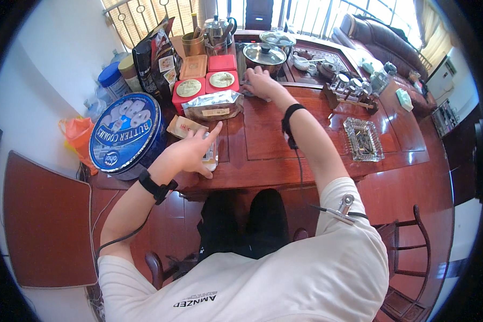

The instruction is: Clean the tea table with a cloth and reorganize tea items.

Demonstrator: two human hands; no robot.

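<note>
My left hand is at the near edge of the wooden table, thumb and forefinger spread wide. Beneath and beside it lies a small pale pack, partly hidden by the hand. A beige packet sits just beyond its fingers. Farther off, my right hand reaches down in front of a lidded pot. Its fingers are bent and closed around something greyish that the hand mostly covers. Left of that hand lies a silver and brown foil bag, in front of red tins.
A large round blue cookie tin stands on edge by my left forearm. Behind it are a black bag and jars. At the right are a glass ashtray, a wooden rack of small cups and a tea tray.
</note>
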